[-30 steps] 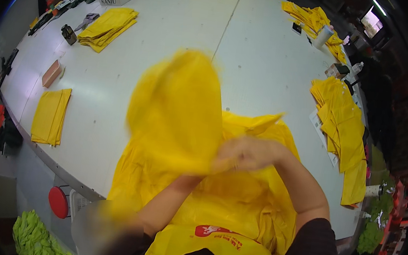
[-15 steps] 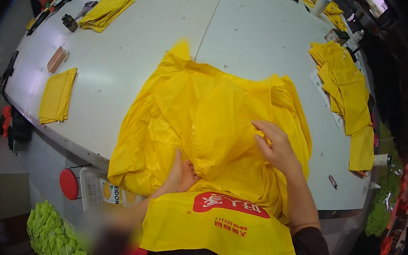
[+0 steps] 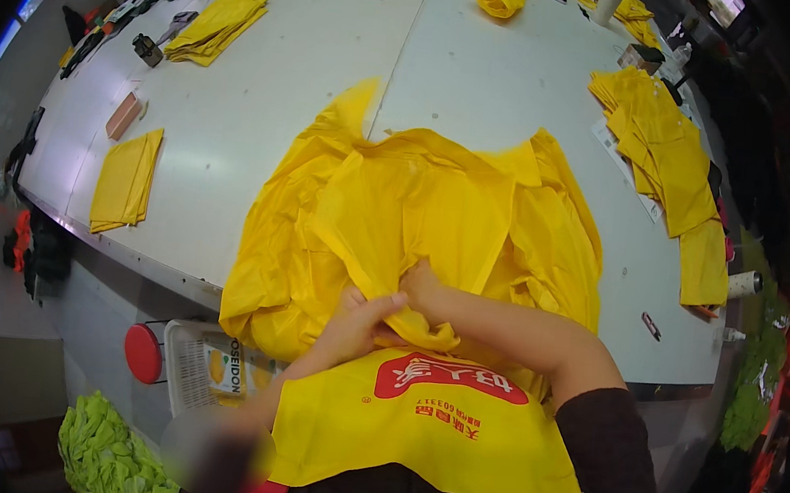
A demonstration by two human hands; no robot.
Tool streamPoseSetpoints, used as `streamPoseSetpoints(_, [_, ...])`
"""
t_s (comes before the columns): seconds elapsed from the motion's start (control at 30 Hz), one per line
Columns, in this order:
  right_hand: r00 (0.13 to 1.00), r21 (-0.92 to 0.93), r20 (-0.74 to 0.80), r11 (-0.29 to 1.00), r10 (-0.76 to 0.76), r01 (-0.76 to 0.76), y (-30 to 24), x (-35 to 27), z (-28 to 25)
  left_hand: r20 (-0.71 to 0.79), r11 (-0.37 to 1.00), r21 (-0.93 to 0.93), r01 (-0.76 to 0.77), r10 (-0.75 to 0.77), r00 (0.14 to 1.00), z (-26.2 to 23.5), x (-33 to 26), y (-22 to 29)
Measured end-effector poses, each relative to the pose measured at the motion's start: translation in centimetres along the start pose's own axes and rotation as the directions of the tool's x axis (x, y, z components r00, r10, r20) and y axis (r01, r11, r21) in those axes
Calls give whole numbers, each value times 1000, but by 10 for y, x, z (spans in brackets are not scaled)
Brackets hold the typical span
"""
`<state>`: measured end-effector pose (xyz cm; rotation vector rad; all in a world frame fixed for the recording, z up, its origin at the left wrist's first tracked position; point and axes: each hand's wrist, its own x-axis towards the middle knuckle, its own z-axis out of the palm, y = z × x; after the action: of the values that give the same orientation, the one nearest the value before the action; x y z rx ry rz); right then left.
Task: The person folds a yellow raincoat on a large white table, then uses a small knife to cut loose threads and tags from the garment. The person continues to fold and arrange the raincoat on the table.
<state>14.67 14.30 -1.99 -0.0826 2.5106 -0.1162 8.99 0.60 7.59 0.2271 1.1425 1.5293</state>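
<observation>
The yellow garment (image 3: pixel 417 220) lies spread and rumpled on the white table (image 3: pixel 288 72), its near part hanging over the table edge closest to the person. The left hand (image 3: pixel 358 324) pinches a fold at the garment's near hem, fingers closed on the fabric. The right hand (image 3: pixel 422 283) presses on the same fold just beyond the left hand; whether it grasps the fabric cannot be told. A folded yellow stack (image 3: pixel 126 180) lies left of the garment, well apart.
</observation>
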Motion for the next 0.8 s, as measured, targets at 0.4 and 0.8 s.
streamPoseSetpoints(0.4, [682, 473, -707, 842, 186, 261, 48, -136, 15, -132, 619, 616, -487, 690, 711, -93, 10, -11])
streamPoseSetpoints(0.8, [689, 727, -494, 687, 530, -8, 124, -144, 31, 175, 556, 757, -344, 335, 926, -192, 124, 87])
